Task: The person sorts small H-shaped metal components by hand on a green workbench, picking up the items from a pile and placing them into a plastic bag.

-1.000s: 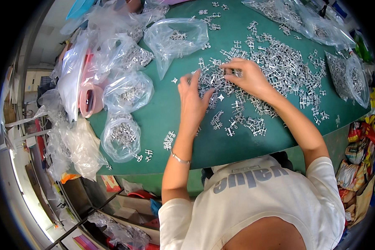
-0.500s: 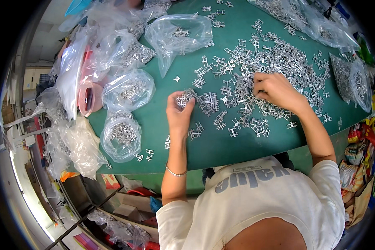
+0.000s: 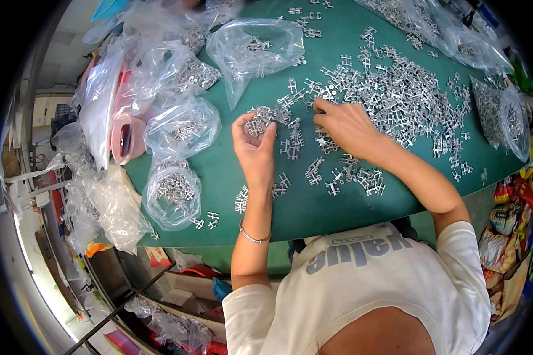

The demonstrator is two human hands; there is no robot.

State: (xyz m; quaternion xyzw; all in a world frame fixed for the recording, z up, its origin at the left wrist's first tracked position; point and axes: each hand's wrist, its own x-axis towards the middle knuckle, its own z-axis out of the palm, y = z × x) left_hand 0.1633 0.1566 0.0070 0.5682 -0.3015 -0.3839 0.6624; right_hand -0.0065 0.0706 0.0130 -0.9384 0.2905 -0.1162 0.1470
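My left hand is curled round a cluster of small silver metal pieces, its thumb on the right side and the fingers behind. More of the pieces lie on the green table just right of that hand. My right hand is at the left edge of the big loose pile of silver pieces. Its thumb and fingers are closed together, and whatever is between the fingertips is too small to make out. A few pieces lie beside my left forearm.
Open clear plastic bags with silver pieces, such as one bag at the front, line the left side of the green table. A pink container stands there too. Another filled bag sits at the right edge.
My right hand has moved left across the pile, nearer my left hand. The left hand has shifted slightly up and left, still round its cluster. Pieces between the hands lie differently.
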